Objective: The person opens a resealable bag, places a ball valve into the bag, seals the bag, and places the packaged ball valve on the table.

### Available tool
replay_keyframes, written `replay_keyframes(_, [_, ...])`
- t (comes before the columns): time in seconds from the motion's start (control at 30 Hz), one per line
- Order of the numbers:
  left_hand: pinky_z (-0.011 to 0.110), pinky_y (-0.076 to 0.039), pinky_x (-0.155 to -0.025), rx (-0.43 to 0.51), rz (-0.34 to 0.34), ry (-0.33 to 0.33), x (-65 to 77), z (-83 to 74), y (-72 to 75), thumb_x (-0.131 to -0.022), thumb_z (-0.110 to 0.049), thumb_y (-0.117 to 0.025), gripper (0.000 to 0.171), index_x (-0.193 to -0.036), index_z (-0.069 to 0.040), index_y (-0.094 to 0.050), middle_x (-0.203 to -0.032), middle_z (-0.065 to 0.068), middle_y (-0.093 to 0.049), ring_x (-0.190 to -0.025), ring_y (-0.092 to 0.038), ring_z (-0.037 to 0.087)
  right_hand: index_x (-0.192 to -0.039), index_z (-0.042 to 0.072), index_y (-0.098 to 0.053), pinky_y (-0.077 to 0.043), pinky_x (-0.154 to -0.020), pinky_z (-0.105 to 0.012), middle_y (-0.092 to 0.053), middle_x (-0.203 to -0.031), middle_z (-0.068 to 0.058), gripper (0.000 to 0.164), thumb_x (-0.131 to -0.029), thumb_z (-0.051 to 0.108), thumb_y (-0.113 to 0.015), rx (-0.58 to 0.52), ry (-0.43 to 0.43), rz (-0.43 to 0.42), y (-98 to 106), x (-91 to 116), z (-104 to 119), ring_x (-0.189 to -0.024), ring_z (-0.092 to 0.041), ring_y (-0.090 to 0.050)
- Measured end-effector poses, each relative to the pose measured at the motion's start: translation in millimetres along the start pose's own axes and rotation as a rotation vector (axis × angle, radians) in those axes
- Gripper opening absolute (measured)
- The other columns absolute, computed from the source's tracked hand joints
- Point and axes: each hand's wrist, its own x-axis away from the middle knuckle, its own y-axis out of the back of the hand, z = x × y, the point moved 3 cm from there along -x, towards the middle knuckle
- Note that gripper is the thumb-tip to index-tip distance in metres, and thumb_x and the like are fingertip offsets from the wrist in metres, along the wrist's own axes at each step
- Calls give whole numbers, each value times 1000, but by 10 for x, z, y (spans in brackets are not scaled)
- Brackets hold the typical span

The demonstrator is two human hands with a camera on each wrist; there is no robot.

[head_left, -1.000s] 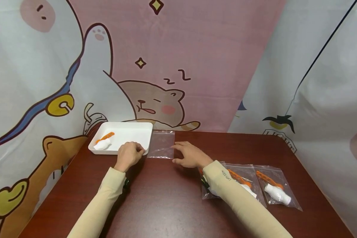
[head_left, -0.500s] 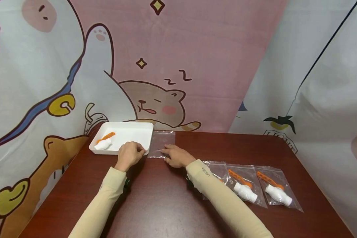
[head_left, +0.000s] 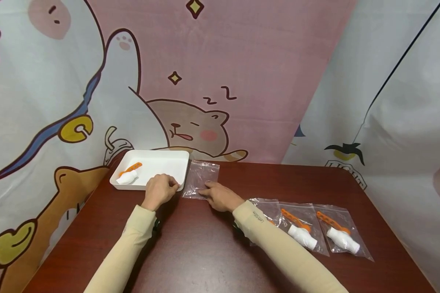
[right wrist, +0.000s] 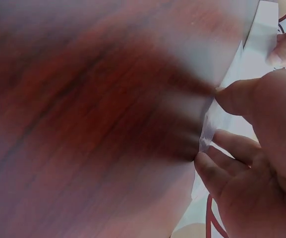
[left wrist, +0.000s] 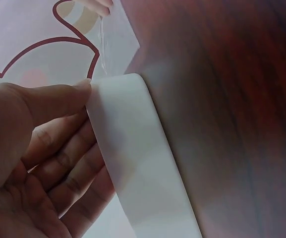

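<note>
My left hand grips the near right corner of a white tray, thumb on the rim and fingers behind the wall in the left wrist view. Inside the tray, at its left, lie a white bulb-shaped piece and a slotted orange strip. A clear plastic bag lies on the table just right of the tray, slightly crinkled and slanted. My right hand touches the bag's near right part with its fingertips. In the right wrist view, the right thumb stands apart from the fingers at the bag's edge.
On the right of the dark red-brown table lie a bag and another bag, each holding a white piece and an orange strip. A further bag is partly under the right sleeve. A printed cloth hangs behind the table.
My right hand has moved left from beside the clear bag onto it. The bag has since turned a little and shifted slightly right and nearer. My left hand stays on the tray.
</note>
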Motion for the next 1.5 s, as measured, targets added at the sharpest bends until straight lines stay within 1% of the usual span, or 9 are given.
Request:
replay_keyframes(0.2, [44,-49,-63,-1,2,6,-3,7,-4,-85,-25,-79,7,-82,-20,-83,-79,1,-79,-80,-73,33,-142,15,-62,-36,-122,-45,-47,-155,-26,44,-99,6,-60,-7,40,16,24,117,-16,-145,-40,-46])
replay_keyframes(0.4, [43,-49,-62,3,3,6,-9,3,-10,-84,-25,-79,7,-80,-21,-82,-79,0,-78,-77,-72,31,-137,11,-66,-40,-119,-47,-50,-151,-28,40,-97,6,-63,-5,104,12,46,251,-30,-141,-40,-50])
replay_keyframes(0.77, [43,-49,-63,0,0,11,-5,11,-13,-84,-25,-79,7,-81,-20,-83,-79,0,-78,-78,-73,31,-132,13,-70,-39,-119,-47,-52,-152,-23,37,-96,8,-63,-12,112,79,128,400,-70,-142,-37,-50])
replay_keyframes(0.87, [43,-50,-63,-1,0,13,-8,15,-19,-83,-25,-79,7,-80,-21,-83,-79,0,-78,-79,-73,31,-127,13,-73,-40,-118,-48,-57,-149,-19,34,-95,10,-63,-39,93,64,159,398,-95,-140,-36,-53])
replay_keyframes(1.0, [44,-50,-63,-1,0,11,-11,17,-17,-83,-26,-79,7,-81,-21,-83,-79,0,-78,-80,-73,32,-121,8,-75,-47,-111,-46,-70,-132,-14,29,-94,11,-64,-85,80,-6,193,333,-171,-126,-31,-63])
replay_keyframes(1.13, [43,-49,-63,1,-1,6,-8,17,-13,-83,-25,-79,7,-81,-20,-83,-79,0,-78,-79,-73,32,-125,2,-70,-53,-102,-45,-74,-120,-12,33,-95,16,-67,-172,-20,-87,270,228,-287,-115,-28,-68])
replay_keyframes(1.3, [43,-49,-62,-3,-1,4,-16,10,-7,-84,-26,-79,8,-81,-20,-83,-78,0,-78,-78,-73,31,-133,0,-62,-56,-96,-45,-73,-117,-15,47,-95,27,-71,-351,-315,-170,401,116,-469,-108,-28,-69])
replay_keyframes(1.4, [42,-49,-62,-3,2,12,-19,9,-7,-84,-26,-79,7,-80,-20,-83,-78,-1,-78,-77,-72,31,-135,-1,-60,-55,-97,-45,-71,-118,-15,53,-94,32,-71,-430,-463,-203,410,48,-588,-108,-28,-68])
replay_keyframes(1.5, [43,-49,-63,1,15,26,-16,21,-13,-85,-25,-79,7,-81,-21,-83,-78,-2,-78,-78,-72,30,-124,-1,-66,-56,-90,-43,-72,-110,-12,47,-93,34,-70,-434,-563,-237,360,-19,-684,-100,-26,-66])
